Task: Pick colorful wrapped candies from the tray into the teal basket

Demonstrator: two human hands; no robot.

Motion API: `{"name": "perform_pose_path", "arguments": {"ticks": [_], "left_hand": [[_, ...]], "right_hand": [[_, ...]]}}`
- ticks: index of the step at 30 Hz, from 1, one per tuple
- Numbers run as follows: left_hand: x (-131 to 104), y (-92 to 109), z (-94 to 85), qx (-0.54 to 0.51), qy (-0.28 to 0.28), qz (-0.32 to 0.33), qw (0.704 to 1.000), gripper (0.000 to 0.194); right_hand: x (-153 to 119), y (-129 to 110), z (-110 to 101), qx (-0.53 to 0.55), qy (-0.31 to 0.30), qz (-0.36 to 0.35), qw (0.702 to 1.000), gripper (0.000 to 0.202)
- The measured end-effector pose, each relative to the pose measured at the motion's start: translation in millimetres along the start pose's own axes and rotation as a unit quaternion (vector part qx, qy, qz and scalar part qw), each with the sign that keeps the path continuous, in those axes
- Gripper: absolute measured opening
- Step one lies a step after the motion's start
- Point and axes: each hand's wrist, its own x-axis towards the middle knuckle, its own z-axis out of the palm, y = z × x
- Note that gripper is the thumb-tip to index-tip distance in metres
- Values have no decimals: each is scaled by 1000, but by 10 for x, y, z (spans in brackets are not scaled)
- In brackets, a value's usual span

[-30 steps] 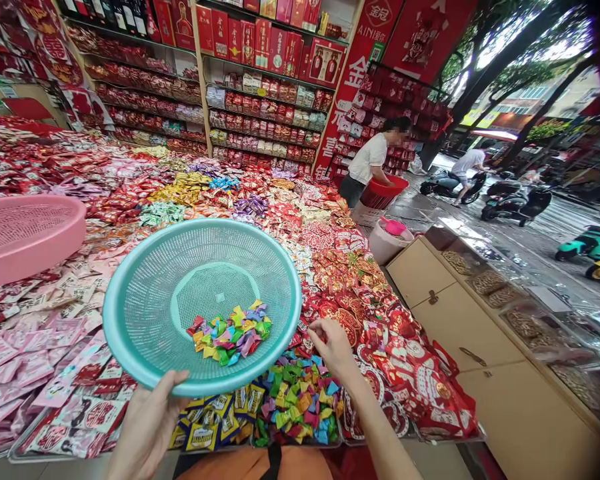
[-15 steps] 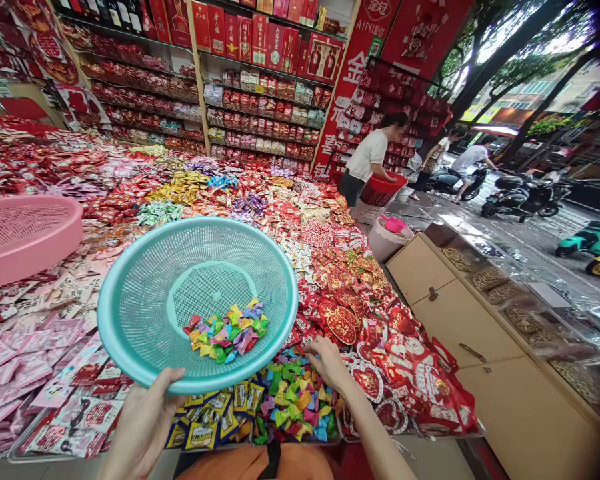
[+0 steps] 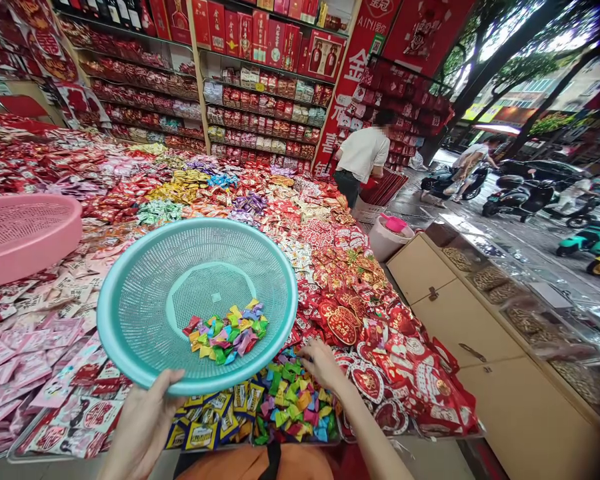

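Left hand: left hand (image 3: 143, 427) grips the near rim of the teal basket (image 3: 145, 293), fingers clamped on its edge — thumb on top.
Teal basket: held above the desk (image 3: 25, 333), tilted slightly toward the person; a small heap of twisted sweets (image 3: 226, 330) lies in its near right part.
Right hand: right hand (image 3: 323, 365) rests on the bright sweets pile (image 3: 295, 407), just right of the basket; fingers curled down into the wrappers — whether they pinch one, I cannot tell.
Beside the pile: blue-and-yellow packets (image 3: 207, 423) to its left, red heart packets (image 3: 380, 380) to its right.
Further left: pink basket (image 3: 25, 233) on the desk.
Far side: a person in a white shirt (image 3: 363, 157) stands by the red shelves (image 3: 260, 80).
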Motion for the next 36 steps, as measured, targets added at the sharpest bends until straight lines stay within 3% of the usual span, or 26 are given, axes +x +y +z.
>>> {"name": "perform_pose_path", "arguments": {"ticks": [14, 29, 33, 36], "left_hand": [[-16, -6, 2, -2, 5, 6, 1000, 31], [-29, -5, -7, -14, 7, 12, 1000, 35], [-33, 0, -6, -9, 12, 8, 1000, 36], [-35, 0, -1, -6, 13, 10, 1000, 35]], "right_hand": [[-12, 40, 10, 24, 3, -5, 1000, 14], [-124, -81, -274, 20, 10, -1, 1000, 16], [-171, -113, -439, 31, 23, -4, 999, 17], [-216, -181, -703, 49, 52, -5, 997, 17]]}}
